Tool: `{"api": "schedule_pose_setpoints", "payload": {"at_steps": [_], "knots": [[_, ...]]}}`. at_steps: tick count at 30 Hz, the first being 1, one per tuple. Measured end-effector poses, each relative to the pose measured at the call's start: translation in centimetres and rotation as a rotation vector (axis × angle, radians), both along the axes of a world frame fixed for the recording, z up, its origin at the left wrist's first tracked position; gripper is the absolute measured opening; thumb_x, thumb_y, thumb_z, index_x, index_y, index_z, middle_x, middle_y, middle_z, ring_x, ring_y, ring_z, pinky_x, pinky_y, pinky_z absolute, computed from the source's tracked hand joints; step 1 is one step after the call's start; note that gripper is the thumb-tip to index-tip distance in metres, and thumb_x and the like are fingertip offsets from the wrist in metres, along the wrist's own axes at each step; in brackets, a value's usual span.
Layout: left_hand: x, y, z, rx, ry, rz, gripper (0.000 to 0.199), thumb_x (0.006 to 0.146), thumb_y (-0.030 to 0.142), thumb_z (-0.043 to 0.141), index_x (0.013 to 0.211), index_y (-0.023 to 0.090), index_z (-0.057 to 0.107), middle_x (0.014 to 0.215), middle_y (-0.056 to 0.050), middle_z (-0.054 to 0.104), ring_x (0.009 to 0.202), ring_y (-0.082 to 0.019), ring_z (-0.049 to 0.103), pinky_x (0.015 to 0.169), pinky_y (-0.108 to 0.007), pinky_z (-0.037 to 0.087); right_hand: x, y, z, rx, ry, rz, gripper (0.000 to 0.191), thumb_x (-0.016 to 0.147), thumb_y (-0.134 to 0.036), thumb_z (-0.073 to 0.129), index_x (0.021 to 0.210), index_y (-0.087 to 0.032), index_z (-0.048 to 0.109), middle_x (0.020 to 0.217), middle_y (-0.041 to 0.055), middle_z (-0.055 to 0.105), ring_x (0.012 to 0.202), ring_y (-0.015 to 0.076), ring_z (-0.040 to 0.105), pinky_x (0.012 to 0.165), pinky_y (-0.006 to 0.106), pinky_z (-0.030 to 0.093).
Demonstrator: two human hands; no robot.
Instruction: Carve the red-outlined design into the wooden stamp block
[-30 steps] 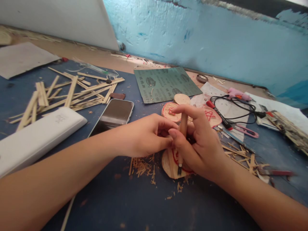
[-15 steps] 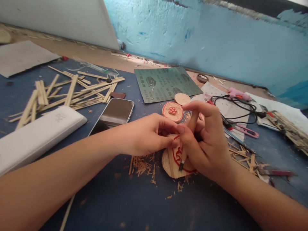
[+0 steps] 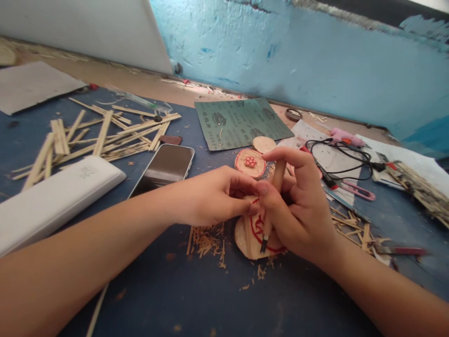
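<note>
A wood slice [image 3: 245,241] with red line markings lies on the blue table top in front of me. My right hand [image 3: 300,210] is closed around a wooden-handled carving tool [image 3: 268,227], its dark metal tip down at the slice's near part. My left hand [image 3: 217,196] is closed at the far left edge of the slice, thumb on top and fingers partly hidden behind my right hand. Just beyond sits a smaller round wood slice [image 3: 250,163] with a red flower shape, and a plain round slice [image 3: 264,144] behind it.
Wood shavings [image 3: 206,241] lie left of the slice. A phone [image 3: 164,164], a white case [image 3: 63,201] and loose wooden sticks [image 3: 105,133] are on the left. Green sandpaper [image 3: 242,124] lies behind. To the right are a black cable [image 3: 340,157] and a pink cutter [image 3: 358,190].
The view has shifted very slightly. Both hands keep their grip, and the tool tip remains low on the wood slice, with hardly any visible movement.
</note>
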State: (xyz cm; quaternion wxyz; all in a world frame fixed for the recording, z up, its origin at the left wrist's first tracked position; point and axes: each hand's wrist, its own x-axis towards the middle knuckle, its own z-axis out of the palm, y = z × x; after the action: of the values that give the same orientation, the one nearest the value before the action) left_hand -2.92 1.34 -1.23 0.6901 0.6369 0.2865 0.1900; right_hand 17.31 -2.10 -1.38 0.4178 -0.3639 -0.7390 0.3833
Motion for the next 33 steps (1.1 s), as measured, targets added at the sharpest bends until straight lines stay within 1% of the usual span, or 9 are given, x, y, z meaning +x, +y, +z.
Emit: {"api": "schedule_pose_setpoints", "payload": {"at_steps": [2, 5, 10, 14, 17, 19, 23, 28, 33], "knots": [[-0.02, -0.01, 0.01, 0.014, 0.029, -0.004, 0.018, 0.101, 0.026, 0.067, 0.110, 0.018, 0.081, 0.112, -0.004, 0.082, 0.102, -0.020, 0.075, 0.090, -0.026, 0.054, -0.03, 0.08, -0.08, 0.031, 0.043, -0.032, 0.033, 0.110, -0.022, 0.057, 0.140, -0.031, 0.048, 0.076, -0.0053, 0.049, 0.053, 0.0125, 0.051, 0.050, 0.031, 0.046], [-0.04, -0.01, -0.15, -0.002, 0.013, -0.004, 0.018, 0.102, 0.026, 0.066, 0.110, 0.018, 0.080, 0.108, -0.004, 0.082, 0.101, -0.020, 0.076, 0.089, -0.027, 0.055, -0.09, 0.20, -0.12, 0.058, 0.003, -0.035, 0.035, 0.109, -0.022, 0.058, 0.141, -0.030, 0.046, 0.076, -0.0050, 0.050, 0.056, 0.0138, 0.055, 0.052, 0.032, 0.048], [0.02, 0.01, -0.28, -0.062, -0.100, 0.009, 0.012, 0.094, 0.013, 0.067, 0.098, 0.017, 0.077, 0.100, -0.001, 0.082, 0.096, -0.016, 0.075, 0.087, -0.024, 0.057, -0.19, 0.34, 0.21, 0.080, -0.157, 0.098, 0.036, 0.108, -0.020, 0.058, 0.141, -0.028, 0.046, 0.077, -0.0063, 0.050, 0.063, 0.0138, 0.060, 0.060, 0.031, 0.054], [-0.04, 0.11, -0.21, -0.025, -0.094, 0.025, 0.014, 0.084, 0.005, 0.068, 0.081, 0.017, 0.075, 0.086, 0.001, 0.079, 0.083, -0.013, 0.071, 0.080, -0.021, 0.055, -0.06, 0.09, 0.39, 0.112, -0.231, 0.201, 0.038, 0.105, -0.018, 0.062, 0.139, -0.028, 0.049, 0.079, -0.0065, 0.055, 0.064, 0.0121, 0.060, 0.063, 0.030, 0.053], [-0.07, 0.18, -0.20, -0.035, -0.050, 0.003, 0.009, 0.092, 0.014, 0.069, 0.092, 0.017, 0.078, 0.093, -0.001, 0.081, 0.088, -0.015, 0.074, 0.082, -0.024, 0.055, 0.00, -0.09, 0.14, 0.024, -0.094, 0.073, 0.037, 0.108, -0.020, 0.058, 0.143, -0.030, 0.047, 0.077, -0.0061, 0.053, 0.062, 0.0134, 0.061, 0.060, 0.032, 0.053], [-0.08, 0.18, -0.19, -0.041, -0.007, -0.009, 0.014, 0.098, 0.022, 0.067, 0.102, 0.016, 0.079, 0.101, -0.004, 0.082, 0.095, -0.019, 0.076, 0.087, -0.027, 0.056, -0.07, -0.09, -0.03, 0.004, 0.009, 0.002, 0.035, 0.109, -0.020, 0.058, 0.141, -0.031, 0.047, 0.073, -0.0067, 0.051, 0.059, 0.0147, 0.061, 0.057, 0.033, 0.053], [-0.13, 0.12, -0.22, -0.038, 0.036, -0.018, 0.020, 0.100, 0.029, 0.067, 0.105, 0.014, 0.078, 0.111, -0.007, 0.082, 0.104, -0.024, 0.076, 0.091, -0.030, 0.056, -0.26, 0.04, -0.04, -0.013, 0.111, -0.044, 0.032, 0.110, -0.020, 0.057, 0.137, -0.033, 0.046, 0.078, -0.0054, 0.054, 0.052, 0.0127, 0.058, 0.051, 0.032, 0.051], [-0.15, 0.08, -0.39, -0.038, 0.017, -0.011, 0.020, 0.101, 0.031, 0.067, 0.104, 0.015, 0.079, 0.104, -0.006, 0.083, 0.100, -0.023, 0.077, 0.090, -0.030, 0.056, -0.22, 0.02, -0.01, 0.028, 0.032, -0.053, 0.035, 0.109, -0.019, 0.058, 0.139, -0.033, 0.046, 0.078, -0.0050, 0.051, 0.056, 0.0135, 0.057, 0.052, 0.032, 0.051], [-0.05, 0.04, -0.63, -0.061, -0.021, 0.007, 0.015, 0.099, 0.024, 0.069, 0.106, 0.018, 0.081, 0.107, -0.005, 0.083, 0.103, -0.021, 0.076, 0.096, -0.030, 0.055, -0.08, 0.02, -0.16, 0.062, -0.091, -0.047, 0.034, 0.109, -0.024, 0.059, 0.140, -0.030, 0.046, 0.079, -0.0028, 0.054, 0.064, 0.0165, 0.060, 0.054, 0.033, 0.052]]}}
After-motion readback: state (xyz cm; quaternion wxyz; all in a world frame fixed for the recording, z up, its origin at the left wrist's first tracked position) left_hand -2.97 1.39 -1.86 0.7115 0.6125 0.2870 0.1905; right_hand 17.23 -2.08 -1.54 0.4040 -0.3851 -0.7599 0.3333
